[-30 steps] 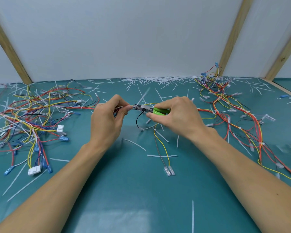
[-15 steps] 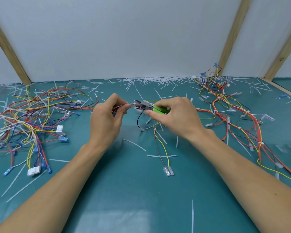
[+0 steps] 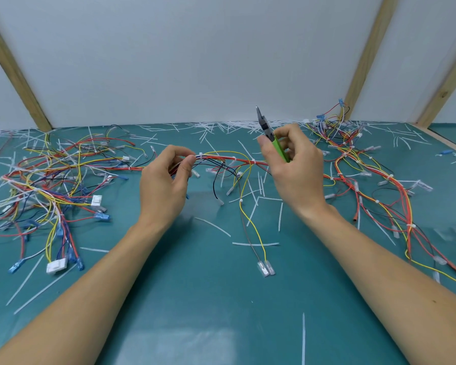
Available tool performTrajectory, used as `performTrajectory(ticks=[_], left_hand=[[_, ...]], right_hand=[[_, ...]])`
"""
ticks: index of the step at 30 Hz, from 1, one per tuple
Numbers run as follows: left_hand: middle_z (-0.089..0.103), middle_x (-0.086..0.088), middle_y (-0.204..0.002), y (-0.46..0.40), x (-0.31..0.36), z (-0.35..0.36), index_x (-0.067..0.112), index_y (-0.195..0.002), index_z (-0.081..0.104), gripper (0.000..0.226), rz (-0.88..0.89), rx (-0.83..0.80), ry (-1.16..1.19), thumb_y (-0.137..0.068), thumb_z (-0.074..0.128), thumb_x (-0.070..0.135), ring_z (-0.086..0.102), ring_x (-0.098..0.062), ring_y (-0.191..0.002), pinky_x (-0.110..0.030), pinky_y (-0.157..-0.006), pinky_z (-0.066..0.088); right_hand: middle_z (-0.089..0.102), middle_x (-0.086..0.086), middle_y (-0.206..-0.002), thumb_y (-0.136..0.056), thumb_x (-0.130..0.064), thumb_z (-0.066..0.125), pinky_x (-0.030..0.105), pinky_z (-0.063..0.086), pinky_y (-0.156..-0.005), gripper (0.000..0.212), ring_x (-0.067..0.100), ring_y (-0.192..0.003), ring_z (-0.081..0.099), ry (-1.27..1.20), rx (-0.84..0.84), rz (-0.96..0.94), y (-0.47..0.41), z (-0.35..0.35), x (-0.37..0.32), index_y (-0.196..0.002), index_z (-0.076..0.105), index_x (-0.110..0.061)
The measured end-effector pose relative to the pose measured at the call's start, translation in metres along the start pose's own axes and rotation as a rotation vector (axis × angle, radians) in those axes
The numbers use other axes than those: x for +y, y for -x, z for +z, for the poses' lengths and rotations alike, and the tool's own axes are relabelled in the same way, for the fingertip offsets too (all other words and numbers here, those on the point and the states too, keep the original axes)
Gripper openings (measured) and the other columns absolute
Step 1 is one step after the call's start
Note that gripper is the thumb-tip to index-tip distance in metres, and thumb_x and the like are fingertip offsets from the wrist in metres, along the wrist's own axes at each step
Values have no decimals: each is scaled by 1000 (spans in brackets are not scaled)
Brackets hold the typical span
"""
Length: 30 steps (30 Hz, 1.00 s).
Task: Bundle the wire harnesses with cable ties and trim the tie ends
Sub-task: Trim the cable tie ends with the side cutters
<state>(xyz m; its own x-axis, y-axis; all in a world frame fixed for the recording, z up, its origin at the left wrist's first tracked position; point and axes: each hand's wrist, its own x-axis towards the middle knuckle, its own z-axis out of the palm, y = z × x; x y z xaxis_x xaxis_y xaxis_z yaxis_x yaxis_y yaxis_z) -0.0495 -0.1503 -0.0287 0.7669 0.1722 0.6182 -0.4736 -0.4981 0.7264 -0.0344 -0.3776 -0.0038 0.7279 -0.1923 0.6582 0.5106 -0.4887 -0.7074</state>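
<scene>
A multicoloured wire harness (image 3: 229, 159) arcs above the teal table between my hands. My left hand (image 3: 166, 180) pinches it just left of a white cable tie (image 3: 200, 155). A second white tie (image 3: 253, 162) sits farther right on the same bundle. My right hand (image 3: 295, 164) grips green-handled cutters (image 3: 270, 138), their grey jaws pointing up and away from the wires. A yellow and a brown lead (image 3: 256, 230) hang from the harness to clear terminals near the table's middle.
A tangle of loose harnesses (image 3: 45, 185) covers the left of the teal table (image 3: 208, 299). More tied harnesses (image 3: 379, 185) lie at the right. Cut white tie ends (image 3: 221, 126) litter the back edge and the middle. Wooden posts (image 3: 366, 56) stand against the white wall.
My right hand has lifted the cutters off the harness and turned their jaws upward. The long tail of the tie by my left hand is gone.
</scene>
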Motion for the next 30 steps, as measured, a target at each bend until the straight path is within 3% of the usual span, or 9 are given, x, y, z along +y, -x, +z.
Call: performTrajectory(ticks=[4, 7, 10, 15, 19, 23, 25, 28, 30], left_hand=[[56, 2, -60, -1, -2, 1, 34, -106, 73, 21, -25, -55, -16, -102, 54, 25, 55, -26, -58, -49, -60, 57], [46, 2, -57, -2, -4, 2, 32, -103, 71, 23, -49, -76, 0, -104, 53, 17, 43, -18, -51, -38, -51, 49], [50, -8, -61, -2, -1, 1, 19, -107, 72, 21, -54, -110, 30, -104, 53, 12, 46, -26, -57, -43, -57, 47], [64, 0, -72, 2, 7, -2, 21, -108, 73, 24, 109, -175, -34, -103, 54, 7, 55, -6, -63, -20, -57, 40], [70, 9, -86, -2, 10, -5, 18, -108, 75, 24, 308, -193, -163, -100, 57, 3, 61, -2, -79, -37, -84, 48], [67, 17, -91, -4, 7, -7, 22, -106, 72, 31, 314, -212, -263, -97, 54, -2, 57, 8, -85, -42, -115, 31], [67, 12, -96, -4, 6, -8, 22, -105, 70, 35, 284, -232, -314, -96, 53, -6, 59, 5, -93, -42, -120, 23], [67, 7, -112, -6, 4, -10, 19, -103, 68, 31, 219, -281, -416, -95, 53, -7, 60, -14, -109, -44, -123, 15], [67, 6, -113, -5, 2, -11, 19, -104, 68, 36, 158, -329, -432, -90, 54, -11, 58, -18, -105, -39, -120, 19]], right_hand=[[64, -12, -68, -86, -60, 65, 45, 52, -65, 37, 15, -66, 62, 9, -44, 51, 1, 3, 4, -91, 63, -23], [66, -11, -67, -85, -61, 65, 45, 53, -67, 37, 17, -66, 64, 23, -75, 77, 1, 3, 7, -91, 64, -25], [70, -9, -69, -85, -61, 66, 43, 54, -69, 35, 17, -66, 65, 23, -99, 103, 2, 4, 8, -90, 64, -27], [69, -10, -66, -85, -50, 69, 35, 47, -64, 24, 11, -58, 57, 11, -118, 184, 0, 5, 13, -92, 65, -28], [64, -8, -61, -86, -26, 68, 32, 41, -63, 13, 13, -61, 52, 75, -190, 266, -4, 2, 21, -98, 74, -27], [62, -10, -61, -87, -17, 67, 19, 36, -51, 17, 4, -50, 47, 111, -357, 306, -2, 3, 25, -88, 78, -31], [64, -9, -63, -89, -17, 68, 17, 35, -51, 16, 3, -51, 45, 104, -442, 308, -1, 3, 27, -86, 79, -29], [65, -3, -66, -91, -23, 72, 27, 37, -61, 9, 12, -63, 46, 102, -531, 300, 1, 3, 27, -88, 80, -25], [58, -4, -63, -89, -30, 75, 31, 36, -62, 7, 15, -63, 44, 130, -551, 280, 3, 4, 28, -88, 79, -25]])
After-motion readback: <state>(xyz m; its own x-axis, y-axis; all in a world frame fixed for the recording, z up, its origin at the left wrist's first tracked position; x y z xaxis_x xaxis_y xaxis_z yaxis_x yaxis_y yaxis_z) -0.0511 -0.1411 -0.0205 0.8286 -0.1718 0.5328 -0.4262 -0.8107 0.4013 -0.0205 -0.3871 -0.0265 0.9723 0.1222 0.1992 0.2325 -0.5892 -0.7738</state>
